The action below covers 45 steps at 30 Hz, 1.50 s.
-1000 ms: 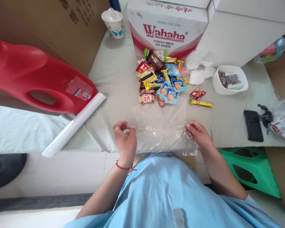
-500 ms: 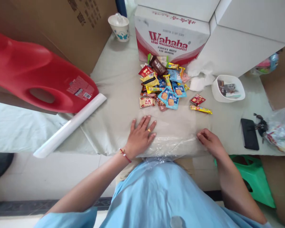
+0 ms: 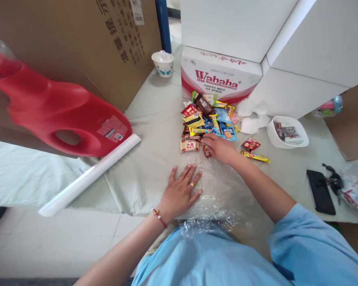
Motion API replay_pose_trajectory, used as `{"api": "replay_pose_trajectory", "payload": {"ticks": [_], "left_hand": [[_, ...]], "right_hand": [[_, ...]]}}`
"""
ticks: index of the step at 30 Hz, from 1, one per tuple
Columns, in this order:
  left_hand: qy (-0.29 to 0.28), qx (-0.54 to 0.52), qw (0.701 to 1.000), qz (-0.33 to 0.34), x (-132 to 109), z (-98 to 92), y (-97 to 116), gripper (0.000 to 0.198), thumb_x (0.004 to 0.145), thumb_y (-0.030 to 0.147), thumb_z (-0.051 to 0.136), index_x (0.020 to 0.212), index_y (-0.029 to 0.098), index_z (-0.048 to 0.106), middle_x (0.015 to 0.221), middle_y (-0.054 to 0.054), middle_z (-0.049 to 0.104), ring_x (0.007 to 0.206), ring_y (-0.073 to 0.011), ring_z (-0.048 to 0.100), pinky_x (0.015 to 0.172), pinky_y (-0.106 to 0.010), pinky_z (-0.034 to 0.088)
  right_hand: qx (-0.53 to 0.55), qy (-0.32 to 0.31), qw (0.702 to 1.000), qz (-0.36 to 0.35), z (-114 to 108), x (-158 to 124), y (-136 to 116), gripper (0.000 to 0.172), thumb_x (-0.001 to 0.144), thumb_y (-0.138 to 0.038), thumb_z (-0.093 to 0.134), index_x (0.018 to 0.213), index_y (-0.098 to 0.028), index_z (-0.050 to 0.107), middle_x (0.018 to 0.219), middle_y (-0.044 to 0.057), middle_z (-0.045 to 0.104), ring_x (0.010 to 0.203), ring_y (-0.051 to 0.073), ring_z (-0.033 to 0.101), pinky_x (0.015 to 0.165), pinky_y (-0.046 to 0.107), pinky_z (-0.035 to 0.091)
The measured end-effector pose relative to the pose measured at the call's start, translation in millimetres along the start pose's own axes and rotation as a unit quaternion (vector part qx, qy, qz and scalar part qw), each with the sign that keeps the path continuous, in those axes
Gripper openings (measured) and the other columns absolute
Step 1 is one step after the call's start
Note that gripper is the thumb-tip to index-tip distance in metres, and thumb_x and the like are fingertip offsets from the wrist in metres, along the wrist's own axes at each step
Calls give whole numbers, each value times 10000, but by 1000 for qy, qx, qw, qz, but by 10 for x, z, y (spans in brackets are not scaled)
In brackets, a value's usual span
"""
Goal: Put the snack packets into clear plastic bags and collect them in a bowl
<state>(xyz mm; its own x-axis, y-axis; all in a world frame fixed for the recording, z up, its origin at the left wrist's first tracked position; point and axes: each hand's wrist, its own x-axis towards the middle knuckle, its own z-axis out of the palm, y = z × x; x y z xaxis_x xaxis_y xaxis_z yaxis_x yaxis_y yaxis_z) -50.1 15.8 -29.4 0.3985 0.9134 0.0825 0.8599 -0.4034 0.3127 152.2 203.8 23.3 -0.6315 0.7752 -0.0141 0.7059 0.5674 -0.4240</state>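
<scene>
The left hand [image 3: 180, 194] lies flat, fingers spread and gripping nothing, with clear plastic film [image 3: 217, 196] to the right of its fingertips. The right hand [image 3: 219, 147] curls its fingers over the near edge of the wrapped-snack pile [image 3: 193, 120]; whether they hold anything, I cannot tell. Left of them lies a cream packet [image 3: 189, 145]; right, a red sachet [image 3: 250, 143].

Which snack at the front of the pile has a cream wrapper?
The cream packet with red lettering at the front left corner, just beyond the left hand; its neighbour, partly hidden by the right hand, is reddish-brown.
</scene>
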Motion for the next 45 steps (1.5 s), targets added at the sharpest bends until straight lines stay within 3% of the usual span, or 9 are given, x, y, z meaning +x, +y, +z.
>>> {"api": "replay_pose_trajectory", "payload": {"ticks": [4,9,19,27,30,33,36,40,45], "left_hand": [[14,-8,1000,2,2,4,-2,604,1047,495,513,1609,281,461,1710,-116,394,1580,-313,384,1324,-621,144],[16,-24,1000,-2,-2,0,-20,580,1048,488,514,1589,279,492,1695,-118,422,1572,-310,399,1326,-619,132],[6,-29,1000,-4,-9,-4,-26,546,1074,471,468,1580,265,493,1699,-109,415,1587,-303,370,1324,-628,128],[9,-23,1000,-6,-7,-16,-8,539,1069,449,477,1575,266,504,1678,-121,452,1572,-311,393,1316,-628,169],[3,-20,1000,-8,1,-10,-2,540,1074,466,455,1572,266,506,1689,-117,435,1584,-303,372,1320,-627,153],[-3,-12,1000,-10,4,-5,-3,547,1085,486,412,1580,268,496,1703,-108,411,1594,-292,356,1323,-625,142],[-4,-2,1000,-11,1,0,2,558,1089,484,395,1600,274,471,1716,-97,384,1597,-291,352,1322,-629,149],[-11,14,1000,-9,-10,2,5,601,1081,489,407,1635,257,417,1740,-110,318,1605,-308,335,1314,-655,142],[-23,25,999,-9,-20,3,-2,658,1071,526,406,1669,258,346,1750,-120,281,1611,-320,319,1315,-655,114]], "right_hand": [[-46,-38,995,74,-217,264,304,270,976,-257,567,1102,-208,800,1156,93,774,968,253,708,848,347,518],[-74,103,983,132,-587,883,634,295,962,-264,554,1103,-142,783,1026,119,786,963,286,692,883,386,510],[-83,69,973,202,-161,1678,438,454,943,-396,695,1293,-107,676,1261,222,700,1206,388,603,1034,501,472],[18,203,966,162,-485,729,334,433,971,-378,621,1319,-122,647,1236,166,671,1117,318,606,1000,457,488],[141,41,984,96,-636,24,321,458,935,-528,674,1215,-167,690,977,68,703,873,261,640,808,388,532],[237,-178,954,37,-601,-600,212,505,925,-636,673,1180,-202,714,902,28,707,789,224,645,710,331,526],[229,-285,931,-10,-385,-981,38,453,1003,-582,591,1175,-186,728,950,50,727,828,219,666,746,329,533],[48,-169,984,-32,-104,-1155,-125,381,1014,-416,606,1276,-162,716,1237,176,691,1125,322,620,993,485,505],[-41,-85,994,-55,74,-1256,-183,640,926,-476,750,1476,-189,591,1464,189,578,1322,396,463,1078,587,446]]}}
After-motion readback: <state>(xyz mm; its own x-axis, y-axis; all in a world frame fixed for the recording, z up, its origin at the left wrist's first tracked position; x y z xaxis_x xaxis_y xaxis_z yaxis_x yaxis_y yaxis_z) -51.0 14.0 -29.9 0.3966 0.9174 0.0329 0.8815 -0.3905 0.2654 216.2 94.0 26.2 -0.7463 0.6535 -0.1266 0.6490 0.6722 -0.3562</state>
